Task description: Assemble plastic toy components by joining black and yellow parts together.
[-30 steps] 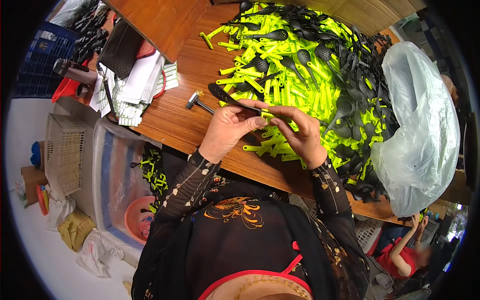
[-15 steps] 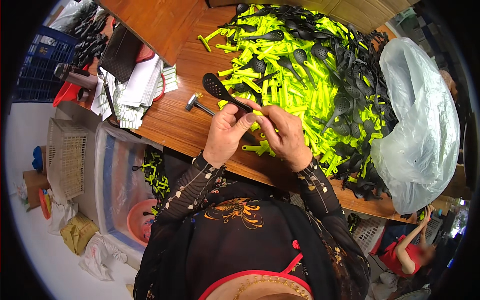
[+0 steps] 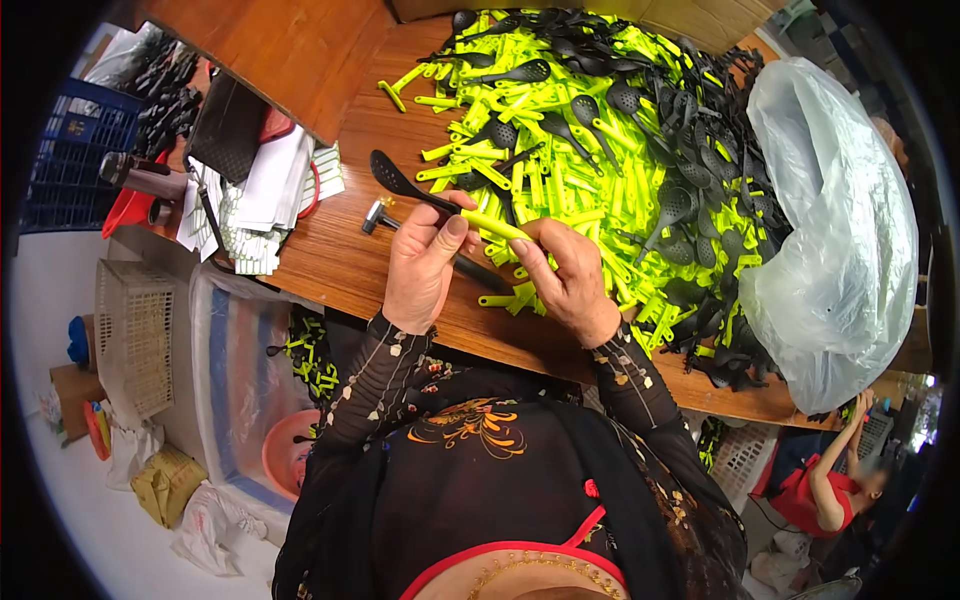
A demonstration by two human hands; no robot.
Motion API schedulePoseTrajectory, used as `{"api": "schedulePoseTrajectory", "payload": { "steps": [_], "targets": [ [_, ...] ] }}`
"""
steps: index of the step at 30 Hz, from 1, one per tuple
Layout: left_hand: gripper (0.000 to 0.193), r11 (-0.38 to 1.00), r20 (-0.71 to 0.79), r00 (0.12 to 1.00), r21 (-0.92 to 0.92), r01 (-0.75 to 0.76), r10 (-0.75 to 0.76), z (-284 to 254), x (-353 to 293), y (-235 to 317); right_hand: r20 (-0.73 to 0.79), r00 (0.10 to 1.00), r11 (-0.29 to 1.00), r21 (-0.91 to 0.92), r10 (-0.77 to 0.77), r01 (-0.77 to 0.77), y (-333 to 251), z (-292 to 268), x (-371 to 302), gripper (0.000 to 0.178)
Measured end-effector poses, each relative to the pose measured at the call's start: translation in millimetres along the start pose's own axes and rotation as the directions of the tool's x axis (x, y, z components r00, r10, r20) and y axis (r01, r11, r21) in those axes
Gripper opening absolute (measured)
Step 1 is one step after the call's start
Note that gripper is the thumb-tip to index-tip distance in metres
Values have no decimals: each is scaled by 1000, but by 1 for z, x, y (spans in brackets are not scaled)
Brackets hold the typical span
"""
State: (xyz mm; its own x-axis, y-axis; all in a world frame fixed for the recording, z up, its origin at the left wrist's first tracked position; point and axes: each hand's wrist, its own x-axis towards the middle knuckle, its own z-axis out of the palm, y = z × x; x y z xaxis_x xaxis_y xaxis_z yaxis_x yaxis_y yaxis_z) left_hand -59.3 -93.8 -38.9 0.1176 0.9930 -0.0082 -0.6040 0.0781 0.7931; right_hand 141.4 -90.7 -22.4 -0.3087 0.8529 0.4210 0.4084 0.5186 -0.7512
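Observation:
My left hand [image 3: 420,275] is closed around the shaft of a black slotted spoon [image 3: 395,176], whose perforated head points up and to the left. A bright green handle [image 3: 498,226] lies in line with the shaft, its near end at my left fingers. Whether the shaft sits inside the handle is hidden there. My right hand [image 3: 575,280] pinches the handle's other end between thumb and fingers. Below the spoon, a hammer [image 3: 378,215] rests on the wooden table [image 3: 345,250], its handle running partly behind my left hand.
Loose green handles [image 3: 550,190] are heaped beyond my hands, mixed with black spoon heads [image 3: 690,200]. A clear plastic bag [image 3: 830,250] bulges at the right. Stacked papers [image 3: 265,195] lie at the left, near a wooden board [image 3: 270,55]. Another person [image 3: 815,485] is at far right.
My hands have drawn apart, my left hand and the spoon shifting left. The green handle, mostly covered by my fingers before, now shows between them.

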Motion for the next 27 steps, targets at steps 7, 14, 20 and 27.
{"api": "schedulePoseTrajectory", "payload": {
  "steps": [7,14,20,27],
  "targets": [
    [34,977,-157,966,-81,197,-207,-33,-12,15,70,997,990,-130,-38,47,13,31,12,12],
    [55,977,-488,873,-189,-100,-5,-61,-6,3,199,972,975,-153,-128,160,25,59,57,32],
    [26,990,-328,942,140,-31,75,-48,-12,2,-41,979,831,-536,-201,148,91,-16,86,26],
    [22,849,-74,992,515,123,-99,-33,-2,-34,-92,980,590,-787,176,-180,120,-75,85,36]
  ]
}}
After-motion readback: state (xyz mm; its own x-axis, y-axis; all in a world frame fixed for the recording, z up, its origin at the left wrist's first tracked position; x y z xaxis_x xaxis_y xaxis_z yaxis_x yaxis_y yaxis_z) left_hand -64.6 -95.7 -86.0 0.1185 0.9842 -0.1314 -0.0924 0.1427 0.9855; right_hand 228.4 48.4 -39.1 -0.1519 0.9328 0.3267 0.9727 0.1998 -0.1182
